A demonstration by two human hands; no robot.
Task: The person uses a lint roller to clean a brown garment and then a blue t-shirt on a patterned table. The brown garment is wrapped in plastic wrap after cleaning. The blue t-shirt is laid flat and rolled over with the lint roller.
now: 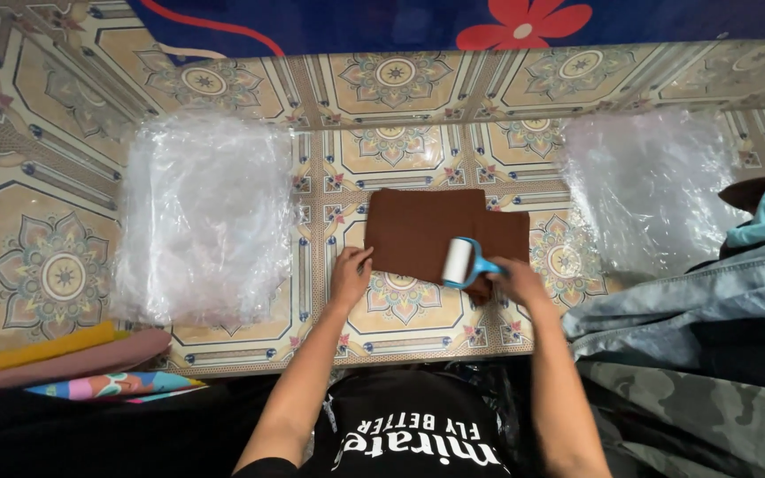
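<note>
Two hands share this job: your left hand [350,270] lies flat and unclenched on the near-left edge of the folded brown cloth [443,232], pinning it to the patterned tile floor [64,265], while your right hand [515,279] is clenched round the blue handle of the lint roller [459,263]. Keep the pinning hand firm and roll in even, overlapping passes. The white drum rests on the cloth's near-right part, just left of your grip, between two stacks of clear plastic bags [201,217].

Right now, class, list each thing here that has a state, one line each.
Brown cloth: folded, flat on the tiled floor.
Lint roller: resting on the cloth.
Right hand: gripping the roller's blue handle.
Left hand: pressing the cloth's edge.
Plastic bags: stacked flat.
</note>
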